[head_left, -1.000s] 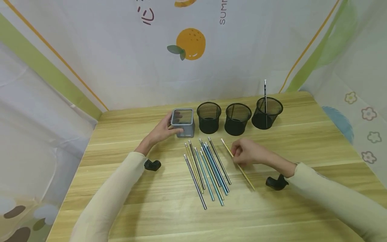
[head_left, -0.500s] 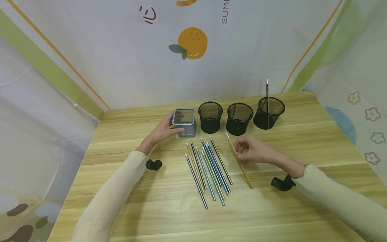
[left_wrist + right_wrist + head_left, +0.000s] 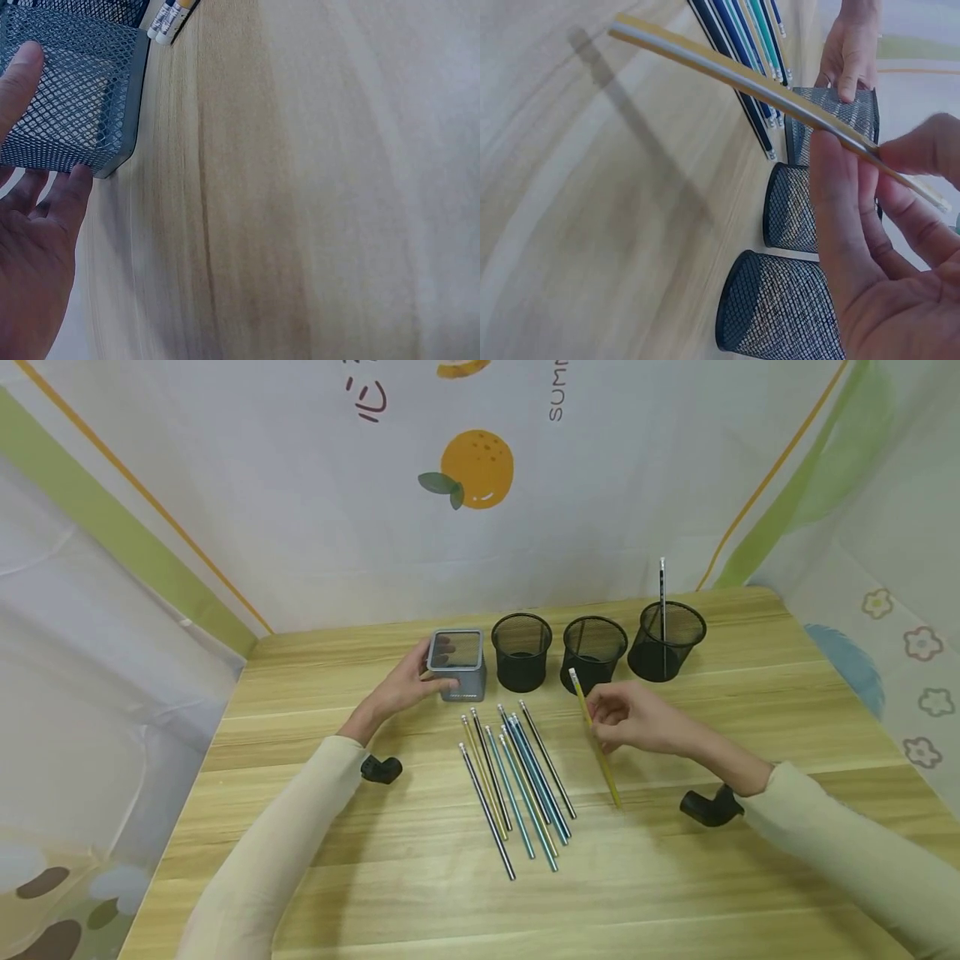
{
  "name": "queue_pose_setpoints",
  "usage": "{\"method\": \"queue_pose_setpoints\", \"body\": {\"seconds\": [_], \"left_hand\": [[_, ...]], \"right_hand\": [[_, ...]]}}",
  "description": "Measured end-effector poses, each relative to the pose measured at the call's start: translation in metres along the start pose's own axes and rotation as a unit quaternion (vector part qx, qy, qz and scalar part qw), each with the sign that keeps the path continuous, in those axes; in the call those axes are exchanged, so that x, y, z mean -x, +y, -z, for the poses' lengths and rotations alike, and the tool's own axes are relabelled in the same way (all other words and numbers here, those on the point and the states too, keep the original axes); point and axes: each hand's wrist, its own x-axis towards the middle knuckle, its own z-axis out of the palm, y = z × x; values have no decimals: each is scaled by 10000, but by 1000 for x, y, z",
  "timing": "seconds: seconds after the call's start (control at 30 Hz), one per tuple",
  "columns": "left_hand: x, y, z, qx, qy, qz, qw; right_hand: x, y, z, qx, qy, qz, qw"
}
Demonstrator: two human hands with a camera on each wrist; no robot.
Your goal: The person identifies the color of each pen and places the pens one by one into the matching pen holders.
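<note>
My right hand point(image 3: 637, 718) pinches a yellow pencil point(image 3: 607, 772) between thumb and fingers. In the right wrist view the pencil point(image 3: 727, 73) is lifted off the table, its shadow falling on the wood. The eraser end points away from me, in front of the middle black mesh cup point(image 3: 592, 639). At the left, my left hand point(image 3: 397, 689) holds a grey square mesh pencil holder point(image 3: 463, 685), thumb on its front and fingers at its far left side. In the left wrist view the thumb lies along the mesh wall point(image 3: 75, 97). Several blue, gold and dark pencils point(image 3: 517, 785) lie between the hands.
Another black mesh cup point(image 3: 521, 672) stands beside the grey holder. A third black cup point(image 3: 654, 664), at the far right, has a black pencil point(image 3: 663, 585) upright in it. Black wrist devices point(image 3: 382, 770) show under both forearms. A printed cloth point(image 3: 300, 527) hangs behind the table.
My right hand has raised the yellow pencil from the table and moved it away from me, towards the black cups. My left hand has stayed on the grey holder.
</note>
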Motion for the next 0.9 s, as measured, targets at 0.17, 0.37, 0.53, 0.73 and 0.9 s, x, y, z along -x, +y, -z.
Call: {"method": "queue_pose_setpoints", "body": {"seconds": [0.17, 0.37, 0.53, 0.73, 0.9], "left_hand": [[0, 1, -1, 16, -11, -28, 10000], [0, 0, -1, 35, -11, -31, 10000], [1, 0, -1, 37, 5, -84, 10000], [1, 0, -1, -8, 8, -57, 10000], [1, 0, -2, -8, 5, -78, 10000]], "right_hand": [[-1, -2, 2, -51, 194, 150, 9997], [0, -3, 4, 108, 432, 539, 9975], [-1, -5, 7, 223, 678, 802, 9942], [-1, -7, 10, 241, 891, 880, 9918], [-2, -8, 13, 255, 1181, 967, 9880]]}}
